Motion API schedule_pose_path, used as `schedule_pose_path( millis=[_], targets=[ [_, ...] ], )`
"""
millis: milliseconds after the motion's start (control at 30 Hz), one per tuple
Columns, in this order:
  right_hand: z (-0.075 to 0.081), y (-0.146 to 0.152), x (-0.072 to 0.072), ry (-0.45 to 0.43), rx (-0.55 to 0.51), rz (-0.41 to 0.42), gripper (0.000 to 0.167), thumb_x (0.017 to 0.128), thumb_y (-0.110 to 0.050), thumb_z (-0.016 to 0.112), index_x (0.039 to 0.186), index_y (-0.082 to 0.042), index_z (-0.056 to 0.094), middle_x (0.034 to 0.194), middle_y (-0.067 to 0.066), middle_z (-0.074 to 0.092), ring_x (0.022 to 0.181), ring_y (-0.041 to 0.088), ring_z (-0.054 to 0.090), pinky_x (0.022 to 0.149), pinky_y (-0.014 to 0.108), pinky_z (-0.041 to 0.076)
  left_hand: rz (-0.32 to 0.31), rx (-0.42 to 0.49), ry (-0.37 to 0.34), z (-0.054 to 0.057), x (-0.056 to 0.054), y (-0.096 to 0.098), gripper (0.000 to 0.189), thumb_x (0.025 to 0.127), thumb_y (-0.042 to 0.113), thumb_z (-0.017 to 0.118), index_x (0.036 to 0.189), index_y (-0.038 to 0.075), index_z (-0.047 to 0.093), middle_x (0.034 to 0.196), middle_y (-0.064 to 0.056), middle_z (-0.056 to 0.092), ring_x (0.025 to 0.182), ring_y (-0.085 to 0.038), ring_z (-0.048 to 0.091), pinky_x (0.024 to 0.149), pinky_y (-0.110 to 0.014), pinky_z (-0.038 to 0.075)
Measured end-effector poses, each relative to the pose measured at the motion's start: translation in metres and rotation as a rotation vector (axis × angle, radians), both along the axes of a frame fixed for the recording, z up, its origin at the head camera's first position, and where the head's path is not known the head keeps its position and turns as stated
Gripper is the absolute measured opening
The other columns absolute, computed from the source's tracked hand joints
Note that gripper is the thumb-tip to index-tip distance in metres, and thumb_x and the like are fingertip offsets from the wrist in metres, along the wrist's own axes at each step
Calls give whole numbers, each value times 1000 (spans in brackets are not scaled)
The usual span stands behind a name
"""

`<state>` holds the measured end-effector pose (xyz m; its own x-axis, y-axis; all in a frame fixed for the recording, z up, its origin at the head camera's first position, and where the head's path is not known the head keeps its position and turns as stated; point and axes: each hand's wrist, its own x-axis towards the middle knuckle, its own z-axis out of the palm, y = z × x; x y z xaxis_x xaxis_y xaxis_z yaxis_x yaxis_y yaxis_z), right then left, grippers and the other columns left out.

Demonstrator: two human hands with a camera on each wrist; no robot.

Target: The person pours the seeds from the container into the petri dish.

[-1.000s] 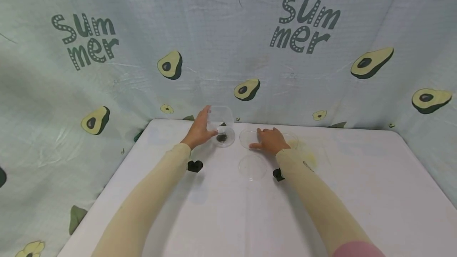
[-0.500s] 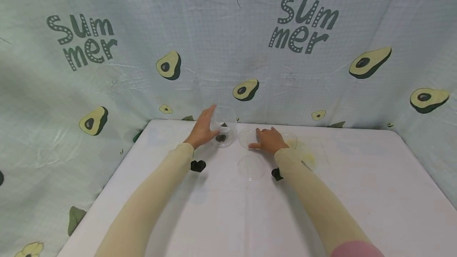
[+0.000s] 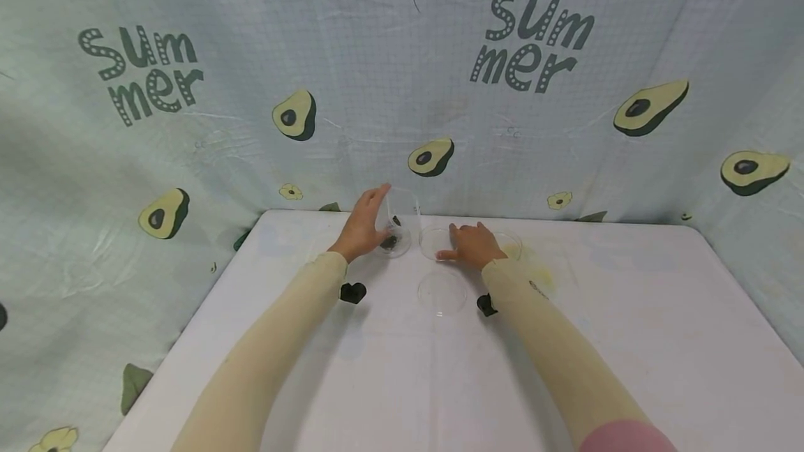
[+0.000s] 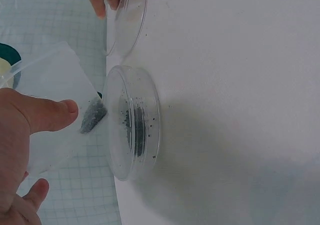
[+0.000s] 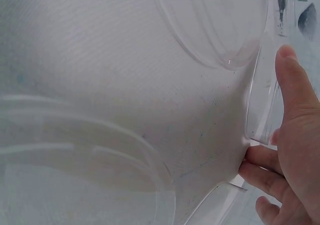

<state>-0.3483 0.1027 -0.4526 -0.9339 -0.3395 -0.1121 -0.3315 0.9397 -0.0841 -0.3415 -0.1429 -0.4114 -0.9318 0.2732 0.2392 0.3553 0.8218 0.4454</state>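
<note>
My left hand (image 3: 363,227) grips a clear plastic cup (image 4: 60,75), tilted toward the right. Dark granules (image 4: 94,116) are bunched in the cup's low corner, close over a clear petri dish (image 4: 154,155). That dish, below the cup, contains more of the same dark granules, and a few specks show at its side. My right hand (image 3: 475,245) is at another clear dish (image 3: 430,244) to the right, its thumb and index finger spread and its fingertips (image 5: 252,172) at the dish's edge.
One more clear round dish (image 3: 442,294) lies on the white table (image 3: 389,368), nearer to me. Beyond the right hand is a further dish (image 3: 514,248), with a yellowish stain (image 3: 541,275) on the tabletop beside it. A printed curtain (image 3: 352,75) hangs behind the table's far edge.
My left hand has shifted right with the cup, and the cup is tipped further over the dish. My right hand has stayed where it was.
</note>
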Motion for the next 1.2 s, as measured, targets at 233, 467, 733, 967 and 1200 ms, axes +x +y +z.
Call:
schedule_pose_path(
  millis=[233, 467, 733, 967, 1200],
  targets=[
    [-2, -1, -1, -5, 7, -6, 88, 87, -61, 58, 147, -1, 38, 139, 20, 54, 131, 34, 50, 118, 52, 25, 1, 0, 0, 1, 4, 2, 95, 80, 5, 76, 155, 22, 20, 151, -15, 30, 139, -32, 35, 109, -47, 41],
    [-1, -1, 0, -4, 16, 11, 87, 86, -60, 59, 146, 0, 39, 136, 21, 56, 127, 35, 54, 115, 51, 32, -8, -33, 14, 0, 3, 3, 94, 82, 7, 76, 155, 24, 19, 153, -13, 27, 142, -31, 32, 109, -46, 42],
    [1, -1, 1, 14, 28, 13, 87, 86, -61, 59, 145, 0, 40, 135, 21, 57, 126, 35, 54, 114, 52, 33, -32, -39, 61, 3, 3, 5, 91, 80, 5, 76, 154, 16, 23, 153, -12, 30, 144, -28, 30, 115, -43, 35],
    [0, -2, 1, 9, 35, 8, 86, 86, -60, 60, 145, 0, 41, 134, 21, 58, 125, 35, 55, 113, 53, 34, -43, -68, 69, 1, 0, 5, 84, 82, 8, 75, 151, 13, 29, 154, -10, 31, 145, -26, 29, 117, -41, 32],
    [-1, -1, 2, 32, 42, 6, 86, 85, -62, 59, 143, -1, 43, 131, 21, 60, 122, 34, 57, 111, 54, 36, -69, -104, 117, 2, -1, 11, 83, 81, 7, 76, 151, 16, 32, 151, -9, 35, 141, -26, 34, 115, -42, 35]
  ],
)
